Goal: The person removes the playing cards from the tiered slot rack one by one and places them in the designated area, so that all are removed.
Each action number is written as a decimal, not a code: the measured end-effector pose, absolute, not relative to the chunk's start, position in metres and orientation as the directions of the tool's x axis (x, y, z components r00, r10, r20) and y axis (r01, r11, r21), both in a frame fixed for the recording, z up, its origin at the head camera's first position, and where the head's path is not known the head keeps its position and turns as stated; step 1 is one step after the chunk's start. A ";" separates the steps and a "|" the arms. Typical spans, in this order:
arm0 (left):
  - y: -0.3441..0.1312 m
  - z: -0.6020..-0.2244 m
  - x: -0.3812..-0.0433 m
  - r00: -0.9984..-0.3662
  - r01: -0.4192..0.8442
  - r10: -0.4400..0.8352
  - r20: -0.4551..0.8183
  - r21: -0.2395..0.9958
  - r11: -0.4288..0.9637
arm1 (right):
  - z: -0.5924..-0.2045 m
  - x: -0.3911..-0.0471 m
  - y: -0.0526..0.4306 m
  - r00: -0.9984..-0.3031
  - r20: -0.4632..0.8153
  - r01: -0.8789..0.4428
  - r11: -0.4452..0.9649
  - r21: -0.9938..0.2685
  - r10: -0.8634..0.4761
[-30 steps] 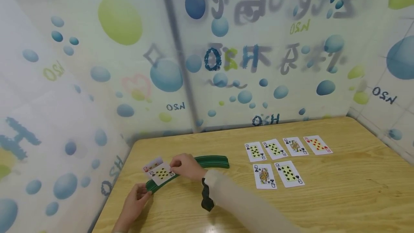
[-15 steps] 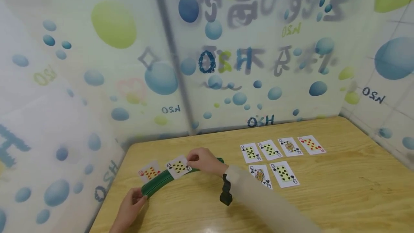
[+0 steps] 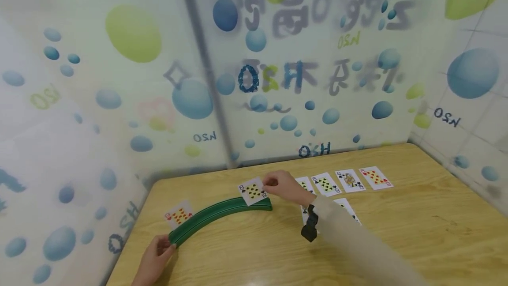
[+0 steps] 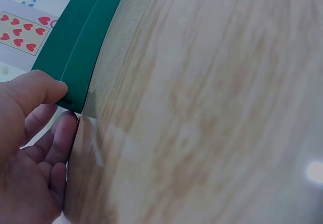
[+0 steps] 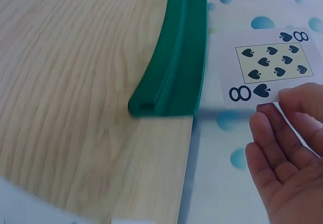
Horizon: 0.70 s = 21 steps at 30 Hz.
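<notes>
A curved green card holder (image 3: 216,216) with lengthwise grooves lies on the wooden table. Its near left end is pinched by my left hand (image 3: 155,255), the thumb (image 4: 50,87) pressing on top. A hearts card (image 3: 179,215) stands in the holder close to that hand. Between thumb and fingers of my right hand (image 3: 289,187) is the eight of spades (image 3: 254,191), held by its edge. In the head view this card overlaps the holder's right end; in the right wrist view the card (image 5: 274,65) appears beside the holder (image 5: 176,67), seemingly above the table.
To the right, several face-up playing cards lie in two rows, among them a red eight (image 3: 375,178) and a queen (image 3: 350,180). My right forearm (image 3: 357,237) covers part of the nearer row. A patterned curtain wall (image 3: 278,78) borders the wooden table (image 3: 432,215).
My right hand has carried the eight of spades rightward, from beside the hearts card to the holder's right end. The left hand keeps its grip on the left end. The head view has shifted slightly.
</notes>
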<state>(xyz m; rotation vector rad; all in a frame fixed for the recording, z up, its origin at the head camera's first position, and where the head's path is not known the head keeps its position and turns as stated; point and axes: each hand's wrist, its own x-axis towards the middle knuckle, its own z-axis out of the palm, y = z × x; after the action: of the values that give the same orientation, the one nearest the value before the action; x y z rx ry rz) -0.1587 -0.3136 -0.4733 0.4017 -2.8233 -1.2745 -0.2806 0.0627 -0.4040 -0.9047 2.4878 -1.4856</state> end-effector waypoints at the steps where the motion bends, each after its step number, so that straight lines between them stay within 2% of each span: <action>1: -0.314 -0.473 -0.159 -0.966 -0.231 -0.242 -0.094 0.739 0.633 | -0.404 -0.281 0.069 -0.824 0.203 -0.433 0.355 -0.828 -0.530; 10: -0.313 -0.472 -0.159 -0.961 -0.256 -0.247 -0.127 0.748 0.613 | -0.405 -0.282 0.131 -0.865 0.216 -0.420 0.416 -0.807 -0.454; 21: -0.315 -0.473 -0.159 -0.959 -0.265 -0.247 -0.141 0.757 0.597 | -0.413 -0.276 0.200 -0.932 0.173 -0.327 0.527 -0.785 -0.319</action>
<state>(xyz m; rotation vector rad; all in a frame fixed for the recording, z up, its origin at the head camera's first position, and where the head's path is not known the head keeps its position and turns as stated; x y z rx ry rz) -0.1590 -0.3146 -0.4729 0.4534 -2.8264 -1.3458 -0.2760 0.2004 -0.4126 -0.5819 2.7523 -1.4167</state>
